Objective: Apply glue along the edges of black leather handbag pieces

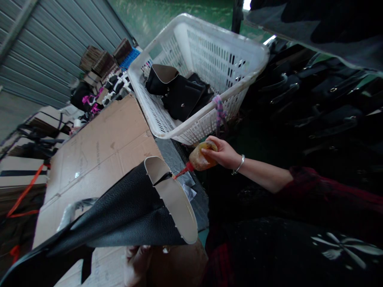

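Note:
My right hand (223, 153) is closed around a squeeze bottle (205, 156) holding yellowish liquid. The bottle is tilted, and its red nozzle touches or nearly touches the inner edge of a black leather bag (128, 207) with a beige lining. That open edge faces me, with small notches along its rim. Under the bag, at the bottom of the view, my left hand (137, 261) grips it from below; most of its fingers are hidden. A plastic-wrapped loop (72, 211) lies by the bag's left side.
Flattened cardboard (98, 147) covers the work table. A white plastic basket (191, 127) with black leather pieces (182, 97) stands at its far end. Many dark bags (323, 91) are piled on the right. Stacked boxes (24, 171) and bundled material (104, 91) are on the left.

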Tool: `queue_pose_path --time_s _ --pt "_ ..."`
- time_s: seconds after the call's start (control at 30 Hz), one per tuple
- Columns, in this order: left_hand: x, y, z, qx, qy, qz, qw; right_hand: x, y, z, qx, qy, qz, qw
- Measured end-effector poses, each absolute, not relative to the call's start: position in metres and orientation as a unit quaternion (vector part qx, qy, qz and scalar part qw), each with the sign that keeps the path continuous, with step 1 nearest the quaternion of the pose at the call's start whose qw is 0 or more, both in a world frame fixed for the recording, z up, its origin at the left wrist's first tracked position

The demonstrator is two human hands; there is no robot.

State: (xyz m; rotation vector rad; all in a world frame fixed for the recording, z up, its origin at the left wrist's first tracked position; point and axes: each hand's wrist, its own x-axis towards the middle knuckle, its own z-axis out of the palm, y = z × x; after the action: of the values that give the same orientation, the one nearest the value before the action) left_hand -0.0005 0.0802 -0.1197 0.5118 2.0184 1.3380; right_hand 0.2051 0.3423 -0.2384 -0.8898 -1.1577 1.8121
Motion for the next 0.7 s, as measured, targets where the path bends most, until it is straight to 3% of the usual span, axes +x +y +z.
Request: queue_pose_path --time_s 0.17,0.33,0.53,0.7 --pt "-0.008 0.079 -0.121 0.212 0.774 0.499 0.326 0.22 0.331 -0.242 -0.324 -0.419 0.781 0.331" --pt "-0.019 0.07 -0.126 0.193 0.786 0.474 0.347 0.23 0.324 -0.243 -0.385 -0.369 0.75 0.391" --pt "-0.022 0.055 -0.134 0.129 0.8 0.475 0.344 0.227 0.316 -0.243 -0.345 -0.392 0.777 0.352" --pt "-0.021 0.055 -0.137 0.123 0.789 0.496 0.341 0.216 0.316 -0.246 -0.388 -0.373 0.734 0.415"
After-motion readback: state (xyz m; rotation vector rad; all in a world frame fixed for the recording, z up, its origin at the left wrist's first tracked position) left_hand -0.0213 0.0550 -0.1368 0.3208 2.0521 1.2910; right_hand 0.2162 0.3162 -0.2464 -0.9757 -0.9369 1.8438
